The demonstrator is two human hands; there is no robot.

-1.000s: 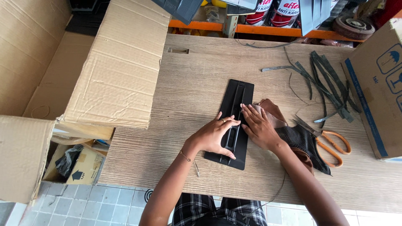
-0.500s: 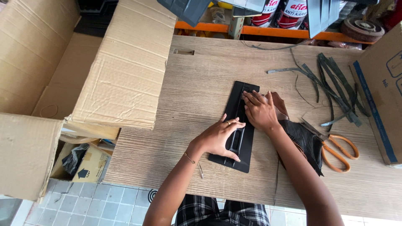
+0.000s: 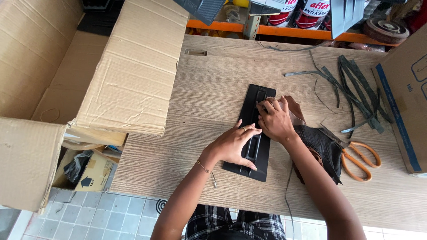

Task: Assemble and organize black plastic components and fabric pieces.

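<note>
Mostly hidden: black panel middle under flat left hand, right hand fingertips pinching top

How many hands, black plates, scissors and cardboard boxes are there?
Hands: 2, left hand and right hand, both on the plate
Black plate: 1
Scissors: 1
Cardboard boxes: 2, big box and side box
Total: 6

I am pressing a black panel on a pale wood-grain table; orange-handled scissors are lying beside brown corrugated cardboard; my trousers are showing black-and-white plaid.
</note>
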